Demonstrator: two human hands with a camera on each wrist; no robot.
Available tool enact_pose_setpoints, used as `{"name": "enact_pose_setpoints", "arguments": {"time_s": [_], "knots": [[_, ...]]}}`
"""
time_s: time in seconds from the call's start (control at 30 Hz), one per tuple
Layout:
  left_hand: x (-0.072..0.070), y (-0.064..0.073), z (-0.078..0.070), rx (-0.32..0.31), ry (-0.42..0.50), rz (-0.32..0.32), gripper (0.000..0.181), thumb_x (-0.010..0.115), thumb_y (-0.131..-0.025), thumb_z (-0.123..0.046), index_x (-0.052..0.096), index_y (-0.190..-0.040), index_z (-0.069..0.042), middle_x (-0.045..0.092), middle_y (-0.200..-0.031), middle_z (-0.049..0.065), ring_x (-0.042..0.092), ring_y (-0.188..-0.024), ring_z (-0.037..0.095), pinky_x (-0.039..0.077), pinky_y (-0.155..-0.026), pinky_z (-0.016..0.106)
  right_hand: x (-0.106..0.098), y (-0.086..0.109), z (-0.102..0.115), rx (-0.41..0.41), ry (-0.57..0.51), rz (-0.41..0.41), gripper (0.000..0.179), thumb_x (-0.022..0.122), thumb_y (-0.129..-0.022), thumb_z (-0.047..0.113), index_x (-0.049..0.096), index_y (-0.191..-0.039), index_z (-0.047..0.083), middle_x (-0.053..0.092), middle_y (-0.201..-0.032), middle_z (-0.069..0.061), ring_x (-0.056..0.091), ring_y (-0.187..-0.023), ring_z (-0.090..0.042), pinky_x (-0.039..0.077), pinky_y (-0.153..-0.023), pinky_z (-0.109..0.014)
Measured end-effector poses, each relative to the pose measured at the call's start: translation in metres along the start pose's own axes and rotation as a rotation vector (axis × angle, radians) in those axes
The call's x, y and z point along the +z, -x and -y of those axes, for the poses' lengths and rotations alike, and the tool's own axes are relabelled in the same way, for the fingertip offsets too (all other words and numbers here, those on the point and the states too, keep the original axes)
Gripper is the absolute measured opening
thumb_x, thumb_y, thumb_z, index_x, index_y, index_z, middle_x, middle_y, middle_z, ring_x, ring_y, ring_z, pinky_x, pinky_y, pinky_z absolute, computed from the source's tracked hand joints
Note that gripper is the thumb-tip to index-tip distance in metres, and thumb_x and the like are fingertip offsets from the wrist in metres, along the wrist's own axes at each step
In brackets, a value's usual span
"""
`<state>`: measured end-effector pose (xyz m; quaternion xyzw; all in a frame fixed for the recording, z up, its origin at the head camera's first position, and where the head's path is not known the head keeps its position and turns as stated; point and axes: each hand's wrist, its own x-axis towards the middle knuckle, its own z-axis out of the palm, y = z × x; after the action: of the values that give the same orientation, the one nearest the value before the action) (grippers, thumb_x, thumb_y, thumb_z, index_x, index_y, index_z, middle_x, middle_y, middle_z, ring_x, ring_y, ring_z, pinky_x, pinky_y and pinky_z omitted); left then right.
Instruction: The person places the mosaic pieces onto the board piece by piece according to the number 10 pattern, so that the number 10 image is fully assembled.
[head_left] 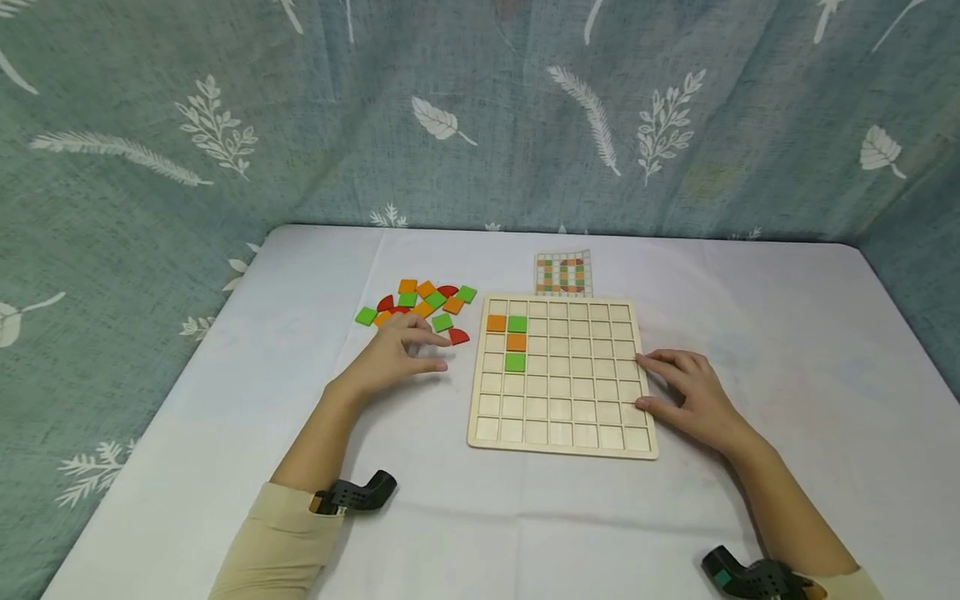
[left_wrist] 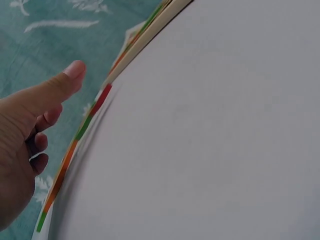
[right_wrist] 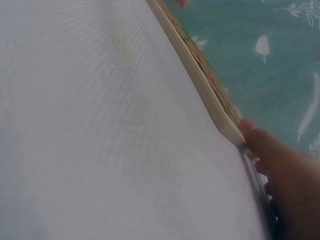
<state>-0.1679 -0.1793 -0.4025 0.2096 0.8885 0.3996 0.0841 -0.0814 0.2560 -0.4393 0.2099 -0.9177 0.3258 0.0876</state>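
Observation:
My left hand hovers at the near side of a loose pile of thin tiles, thumb and index finger apart with no tile visible between them. The pile has green squares, orange squares and red quarter-circles; part of it is hidden behind the fingers. To the right lies a wooden grid board, with two orange and two green squares set in its upper left cells. My right hand touches the board's right edge with its thumb and fingertips. In the right wrist view, the thumb meets the board's corner.
A small pattern card printed with coloured squares and round shapes lies just beyond the board's far edge. White cloth covers the table. A teal leaf-print curtain hangs behind it. Both wrists carry black cameras.

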Motion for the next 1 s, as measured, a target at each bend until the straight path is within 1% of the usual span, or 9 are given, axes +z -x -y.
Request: {"name": "enact_pose_setpoints", "arguments": {"time_s": [0.13,0.2,0.3,0.4,0.53,0.67,0.77,0.87,1.0], "knots": [[-0.012,0.003,0.011,-0.01,0.005,-0.041,0.032,0.081,-0.074,-0.028,0.075,-0.102,-0.014,0.053,-0.097,0.006,0.038,-0.097,0.019,0.033,-0.074,0.037,-0.001,-0.001,0.0,0.002,-0.002,-0.002,0.06,0.077,-0.078,0.023,0.056,-0.13,0.004,0.051,-0.125,-0.018,0.037,-0.118,-0.038,0.026,-0.093,-0.058],[-0.016,0.006,0.016,-0.031,0.019,-0.056,0.033,0.081,-0.075,-0.029,0.075,-0.103,-0.013,0.053,-0.096,0.008,0.039,-0.096,0.02,0.034,-0.074,0.036,-0.001,-0.001,-0.001,0.005,-0.001,0.0,0.06,0.077,-0.078,0.023,0.056,-0.13,0.004,0.051,-0.125,-0.018,0.037,-0.118,-0.038,0.026,-0.093,-0.058],[-0.019,0.008,0.024,-0.064,0.023,-0.064,0.035,0.08,-0.075,-0.032,0.074,-0.105,-0.015,0.051,-0.095,0.008,0.04,-0.094,0.02,0.034,-0.073,0.035,-0.001,-0.001,0.0,0.012,-0.002,0.001,0.06,0.077,-0.077,0.023,0.056,-0.13,0.005,0.051,-0.125,-0.018,0.037,-0.118,-0.038,0.026,-0.093,-0.058],[-0.022,0.009,0.03,-0.086,-0.006,-0.07,0.036,0.079,-0.075,-0.035,0.074,-0.105,-0.016,0.052,-0.095,0.006,0.039,-0.098,0.021,0.032,-0.077,0.037,-0.001,0.0,0.0,0.012,-0.003,0.0,0.06,0.077,-0.077,0.023,0.056,-0.13,0.005,0.051,-0.124,-0.018,0.037,-0.118,-0.038,0.026,-0.093,-0.058],[-0.03,0.012,0.038,-0.117,-0.043,-0.101,0.036,0.08,-0.074,-0.037,0.074,-0.103,-0.017,0.053,-0.097,0.003,0.036,-0.099,0.023,0.028,-0.079,0.038,-0.001,0.0,0.001,0.015,-0.002,0.004,0.06,0.077,-0.078,0.024,0.056,-0.13,0.005,0.052,-0.124,-0.017,0.037,-0.118,-0.037,0.026,-0.093,-0.058],[-0.036,0.015,0.045,-0.148,-0.09,-0.16,0.036,0.079,-0.075,-0.035,0.073,-0.105,-0.016,0.053,-0.097,0.003,0.035,-0.092,0.023,0.027,-0.073,0.037,0.0,0.001,0.002,0.021,-0.003,0.006,0.06,0.077,-0.078,0.024,0.056,-0.13,0.005,0.052,-0.124,-0.017,0.037,-0.118,-0.037,0.026,-0.093,-0.058],[-0.038,0.017,0.05,-0.167,-0.14,-0.19,0.039,0.078,-0.077,-0.034,0.071,-0.109,-0.014,0.053,-0.095,0.004,0.034,-0.09,0.023,0.025,-0.07,0.037,0.0,0.001,0.002,0.021,-0.008,0.004,0.06,0.077,-0.078,0.023,0.056,-0.131,0.006,0.052,-0.124,-0.016,0.037,-0.119,-0.037,0.026,-0.094,-0.058],[-0.037,0.017,0.054,-0.193,-0.166,-0.199,0.043,0.077,-0.077,-0.034,0.069,-0.114,-0.013,0.051,-0.093,0.006,0.034,-0.089,0.023,0.025,-0.07,0.036,0.0,0.001,0.001,0.02,-0.011,0.001,0.06,0.077,-0.077,0.023,0.056,-0.131,0.007,0.052,-0.124,-0.015,0.037,-0.119,-0.036,0.026,-0.094,-0.058],[-0.033,0.016,0.055,-0.192,-0.184,-0.205,0.046,0.076,-0.079,-0.033,0.067,-0.118,-0.011,0.049,-0.091,0.005,0.035,-0.089,0.023,0.024,-0.072,0.036,0.0,0.001,0.001,0.018,-0.004,-0.008,0.061,0.078,-0.076,0.024,0.056,-0.131,0.008,0.052,-0.124,-0.014,0.037,-0.119,-0.035,0.027,-0.094,-0.056]]}}
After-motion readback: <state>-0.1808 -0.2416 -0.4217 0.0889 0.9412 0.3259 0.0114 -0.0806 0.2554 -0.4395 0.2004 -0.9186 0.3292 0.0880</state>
